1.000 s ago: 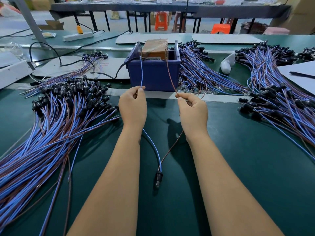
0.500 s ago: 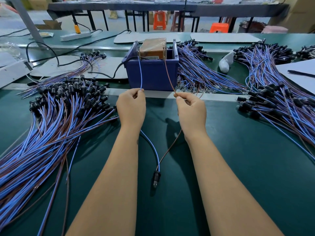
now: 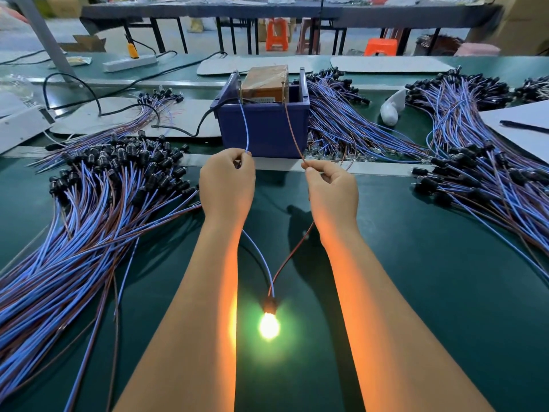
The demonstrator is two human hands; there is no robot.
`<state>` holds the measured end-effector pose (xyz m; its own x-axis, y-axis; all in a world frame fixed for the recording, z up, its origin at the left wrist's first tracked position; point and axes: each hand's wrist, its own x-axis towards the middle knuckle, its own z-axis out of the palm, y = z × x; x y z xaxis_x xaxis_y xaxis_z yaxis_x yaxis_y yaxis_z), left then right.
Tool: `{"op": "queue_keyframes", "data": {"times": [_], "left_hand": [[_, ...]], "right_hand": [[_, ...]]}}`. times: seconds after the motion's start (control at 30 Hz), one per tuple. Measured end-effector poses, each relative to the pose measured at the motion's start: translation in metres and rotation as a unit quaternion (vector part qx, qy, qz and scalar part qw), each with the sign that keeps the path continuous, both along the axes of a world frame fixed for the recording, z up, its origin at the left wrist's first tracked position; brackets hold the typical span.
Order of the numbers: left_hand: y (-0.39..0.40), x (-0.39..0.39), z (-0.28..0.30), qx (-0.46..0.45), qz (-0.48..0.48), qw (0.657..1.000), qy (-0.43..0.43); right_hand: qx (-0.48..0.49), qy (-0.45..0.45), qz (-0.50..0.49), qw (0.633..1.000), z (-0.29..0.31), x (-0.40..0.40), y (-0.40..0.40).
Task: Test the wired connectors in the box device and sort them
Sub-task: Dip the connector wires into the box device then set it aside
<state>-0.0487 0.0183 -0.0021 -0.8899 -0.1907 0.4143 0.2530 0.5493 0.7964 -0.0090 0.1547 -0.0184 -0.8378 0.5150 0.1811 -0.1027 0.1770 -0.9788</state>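
Fingers of the left hand (image 3: pixel 227 181) are curled and pinch a thin blue wire (image 3: pixel 245 129). Fingers of the right hand (image 3: pixel 331 190) are curled too, and they pinch a thin brown wire (image 3: pixel 294 130). Both hands are held up over the green table (image 3: pixel 430 292), a little apart from each other.

Closest of all, between the two arms, a small lamp (image 3: pixel 269 324) glows bright yellow-green. It sits at the end of a little black connector (image 3: pixel 269 304), and the blue wire and the brown wire both come out of that connector. The glow makes the insides of the arms look orange.

From the hands, the two wires go up and away into a blue box (image 3: pixel 263 129). The blue wire goes in on the left side and the brown wire on the right side. A brown block (image 3: pixel 266 81) wrapped in tape sits inside the box. A black cord (image 3: pixel 178 130) runs out of the box's left side.

On the left lies a big pile of wired connectors (image 3: pixel 89 209), blue and brown with black ends. On the right lies another big pile (image 3: pixel 490 173). More of them lie just behind the box on its right (image 3: pixel 350 114).

Farther back sit a white power strip (image 3: pixel 130 62) and orange stools (image 3: pixel 276 34).
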Motion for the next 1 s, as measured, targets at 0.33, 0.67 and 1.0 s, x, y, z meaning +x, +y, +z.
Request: {"op": "queue_keyframes", "data": {"times": [0.33, 0.67, 1.0], "left_hand": [[0.013, 0.007, 0.006, 0.197, -0.076, 0.975, -0.069], [0.036, 0.039, -0.001, 0.283, -0.197, 0.931, -0.121], [0.014, 0.051, 0.007, 0.718, -0.231, 0.629, -0.190]], "right_hand": [[0.005, 0.067, -0.021, 0.997, 0.003, 0.006, -0.009], [0.082, 0.011, 0.060, 0.995, 0.002, 0.030, -0.018], [0.081, 0.009, 0.174, 0.981, 0.001, 0.053, -0.001]]}}
